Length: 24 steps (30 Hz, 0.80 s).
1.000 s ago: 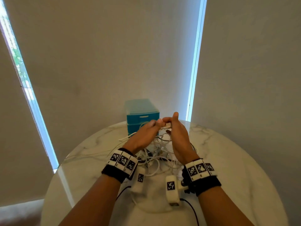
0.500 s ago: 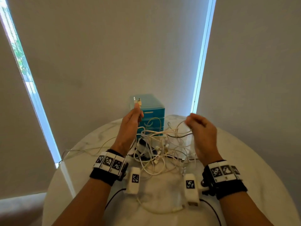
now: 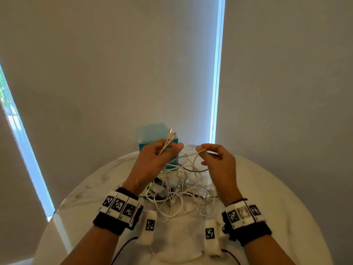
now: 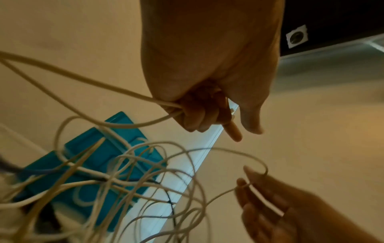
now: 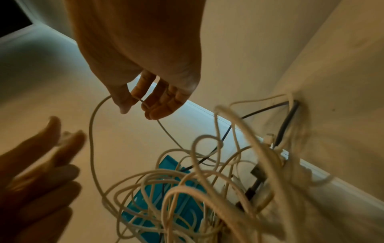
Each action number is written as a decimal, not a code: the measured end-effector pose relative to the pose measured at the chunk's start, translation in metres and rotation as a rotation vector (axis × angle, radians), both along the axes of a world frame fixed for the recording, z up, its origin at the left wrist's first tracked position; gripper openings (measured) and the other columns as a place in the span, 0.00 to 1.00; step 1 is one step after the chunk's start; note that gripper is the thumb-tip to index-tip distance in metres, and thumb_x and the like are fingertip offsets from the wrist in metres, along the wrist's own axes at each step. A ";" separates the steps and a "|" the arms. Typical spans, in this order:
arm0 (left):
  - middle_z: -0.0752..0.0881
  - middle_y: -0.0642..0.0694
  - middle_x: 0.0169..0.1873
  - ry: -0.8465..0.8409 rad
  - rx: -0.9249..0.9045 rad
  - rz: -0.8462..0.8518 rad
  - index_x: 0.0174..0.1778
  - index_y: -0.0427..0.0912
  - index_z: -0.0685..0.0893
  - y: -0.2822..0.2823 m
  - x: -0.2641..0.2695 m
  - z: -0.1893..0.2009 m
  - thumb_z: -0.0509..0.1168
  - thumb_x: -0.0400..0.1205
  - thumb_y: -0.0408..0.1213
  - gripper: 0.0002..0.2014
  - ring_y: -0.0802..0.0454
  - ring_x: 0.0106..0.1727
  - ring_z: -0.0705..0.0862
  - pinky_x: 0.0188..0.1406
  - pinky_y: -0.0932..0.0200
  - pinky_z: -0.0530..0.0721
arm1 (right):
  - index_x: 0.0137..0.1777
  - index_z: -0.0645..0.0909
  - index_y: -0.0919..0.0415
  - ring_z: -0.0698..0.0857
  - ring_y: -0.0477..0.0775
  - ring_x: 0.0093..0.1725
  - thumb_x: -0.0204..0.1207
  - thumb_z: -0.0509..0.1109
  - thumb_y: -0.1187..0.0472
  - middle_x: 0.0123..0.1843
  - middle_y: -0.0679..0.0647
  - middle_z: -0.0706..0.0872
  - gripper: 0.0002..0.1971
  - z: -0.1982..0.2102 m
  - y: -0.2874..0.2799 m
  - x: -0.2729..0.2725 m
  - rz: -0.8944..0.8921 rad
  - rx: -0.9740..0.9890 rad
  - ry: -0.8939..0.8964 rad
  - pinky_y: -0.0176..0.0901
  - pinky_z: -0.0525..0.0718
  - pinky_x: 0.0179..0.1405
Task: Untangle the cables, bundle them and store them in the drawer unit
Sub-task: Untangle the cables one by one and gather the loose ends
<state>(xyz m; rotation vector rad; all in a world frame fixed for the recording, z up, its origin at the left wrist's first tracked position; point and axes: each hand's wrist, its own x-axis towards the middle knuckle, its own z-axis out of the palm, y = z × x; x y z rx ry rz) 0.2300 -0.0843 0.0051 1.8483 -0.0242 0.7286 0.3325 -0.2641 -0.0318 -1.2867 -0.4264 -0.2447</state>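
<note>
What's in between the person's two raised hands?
Only a bare gap separates the left hand from the right hand in the head view; the cable tangle hangs lower down.

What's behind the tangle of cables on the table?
Behind the cable tangle stands the teal drawer unit, at the table's far edge. The left hand and lifted cables cover its front, so whether its drawers are open is hidden.

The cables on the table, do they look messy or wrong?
Yes. The white cables lie in one knotted heap on the round marble table, in front of the teal drawer unit. The left hand holds two plug ends up; the right hand pinches one strand. Nothing looks broken.
</note>
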 end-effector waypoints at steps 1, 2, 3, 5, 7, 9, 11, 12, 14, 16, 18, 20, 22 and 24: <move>0.96 0.50 0.49 0.046 0.015 -0.014 0.52 0.53 0.96 -0.002 0.001 -0.008 0.80 0.80 0.55 0.12 0.47 0.53 0.95 0.59 0.47 0.93 | 0.53 0.93 0.51 0.95 0.55 0.50 0.78 0.85 0.53 0.49 0.47 0.96 0.07 -0.001 0.002 -0.001 -0.011 -0.007 -0.013 0.44 0.94 0.47; 0.97 0.53 0.49 0.086 0.027 -0.017 0.54 0.54 0.96 -0.004 0.002 -0.014 0.82 0.78 0.54 0.13 0.51 0.52 0.95 0.60 0.48 0.92 | 0.52 0.93 0.50 0.94 0.56 0.50 0.77 0.85 0.51 0.48 0.47 0.96 0.07 -0.001 0.003 -0.001 -0.016 -0.011 -0.018 0.47 0.94 0.47; 0.97 0.56 0.49 0.094 0.047 -0.001 0.55 0.54 0.96 -0.005 0.003 -0.020 0.84 0.76 0.54 0.14 0.56 0.52 0.95 0.60 0.52 0.91 | 0.52 0.92 0.49 0.93 0.55 0.50 0.77 0.85 0.50 0.48 0.46 0.96 0.08 -0.001 0.005 -0.001 -0.021 -0.013 -0.019 0.50 0.94 0.49; 0.97 0.58 0.46 0.030 0.069 0.095 0.51 0.55 0.97 0.000 0.005 -0.031 0.82 0.79 0.51 0.09 0.60 0.50 0.94 0.56 0.55 0.89 | 0.53 0.91 0.47 0.92 0.51 0.49 0.76 0.86 0.49 0.49 0.44 0.95 0.10 0.001 0.006 0.001 -0.015 -0.016 -0.020 0.51 0.94 0.51; 0.96 0.52 0.44 -0.063 0.005 0.181 0.50 0.56 0.97 0.010 0.007 -0.038 0.78 0.83 0.51 0.05 0.53 0.50 0.94 0.50 0.50 0.92 | 0.57 0.90 0.45 0.92 0.47 0.51 0.75 0.86 0.47 0.52 0.42 0.94 0.14 -0.001 0.007 0.004 0.013 -0.062 -0.018 0.47 0.94 0.51; 0.95 0.43 0.46 -0.149 -0.159 0.194 0.53 0.52 0.96 0.020 0.005 -0.041 0.74 0.87 0.50 0.08 0.48 0.48 0.94 0.41 0.56 0.91 | 0.61 0.88 0.42 0.92 0.47 0.54 0.74 0.87 0.44 0.58 0.40 0.92 0.18 -0.011 0.009 0.005 0.060 -0.186 0.018 0.46 0.94 0.52; 0.91 0.42 0.39 -0.193 -0.238 0.209 0.53 0.44 0.93 0.024 0.001 -0.040 0.71 0.89 0.49 0.12 0.57 0.37 0.88 0.33 0.67 0.83 | 0.66 0.85 0.43 0.92 0.48 0.57 0.75 0.87 0.47 0.64 0.40 0.89 0.22 -0.024 0.015 0.006 0.108 -0.309 0.070 0.47 0.94 0.53; 0.87 0.47 0.34 -0.196 -0.260 0.211 0.53 0.41 0.91 0.023 -0.002 -0.038 0.70 0.90 0.48 0.13 0.62 0.33 0.84 0.30 0.70 0.79 | 0.67 0.85 0.45 0.92 0.50 0.56 0.76 0.87 0.50 0.64 0.43 0.89 0.22 -0.029 0.018 0.005 0.128 -0.358 0.100 0.46 0.93 0.52; 0.83 0.54 0.30 -0.203 -0.306 0.194 0.50 0.38 0.89 0.023 -0.004 -0.039 0.70 0.91 0.46 0.13 0.66 0.26 0.79 0.25 0.73 0.76 | 0.68 0.86 0.47 0.92 0.49 0.52 0.78 0.85 0.56 0.58 0.49 0.91 0.20 -0.035 0.023 0.005 0.161 -0.408 0.104 0.40 0.91 0.43; 0.83 0.55 0.30 -0.212 -0.332 0.177 0.50 0.35 0.89 0.022 -0.004 -0.041 0.69 0.91 0.47 0.16 0.66 0.26 0.77 0.25 0.73 0.74 | 0.66 0.89 0.48 0.91 0.40 0.43 0.80 0.84 0.59 0.46 0.48 0.92 0.16 -0.036 0.026 0.005 0.182 -0.439 0.040 0.32 0.86 0.38; 0.85 0.55 0.33 -0.219 -0.369 0.168 0.52 0.36 0.90 0.023 -0.005 -0.042 0.68 0.91 0.48 0.16 0.66 0.27 0.79 0.25 0.74 0.75 | 0.62 0.93 0.49 0.88 0.35 0.38 0.81 0.83 0.58 0.39 0.45 0.91 0.11 -0.035 0.028 0.003 0.175 -0.477 -0.030 0.29 0.83 0.38; 0.88 0.55 0.37 -0.234 -0.393 0.160 0.54 0.39 0.91 0.025 -0.006 -0.043 0.68 0.91 0.49 0.15 0.66 0.28 0.81 0.27 0.75 0.76 | 0.57 0.95 0.48 0.89 0.36 0.41 0.81 0.83 0.55 0.40 0.44 0.93 0.07 -0.032 0.031 -0.002 0.120 -0.505 -0.096 0.32 0.84 0.43; 0.90 0.53 0.37 -0.234 -0.368 0.195 0.54 0.42 0.92 0.029 -0.008 -0.043 0.68 0.90 0.49 0.14 0.67 0.29 0.82 0.29 0.75 0.77 | 0.56 0.96 0.46 0.91 0.40 0.44 0.81 0.82 0.51 0.43 0.42 0.95 0.06 -0.021 0.032 -0.005 0.050 -0.477 -0.130 0.39 0.89 0.46; 0.91 0.57 0.36 -0.209 -0.343 0.236 0.54 0.43 0.92 0.035 -0.007 -0.043 0.68 0.90 0.51 0.15 0.69 0.30 0.81 0.30 0.74 0.78 | 0.56 0.97 0.44 0.92 0.42 0.43 0.80 0.82 0.49 0.45 0.42 0.95 0.07 -0.001 0.032 -0.003 0.004 -0.408 -0.154 0.41 0.91 0.45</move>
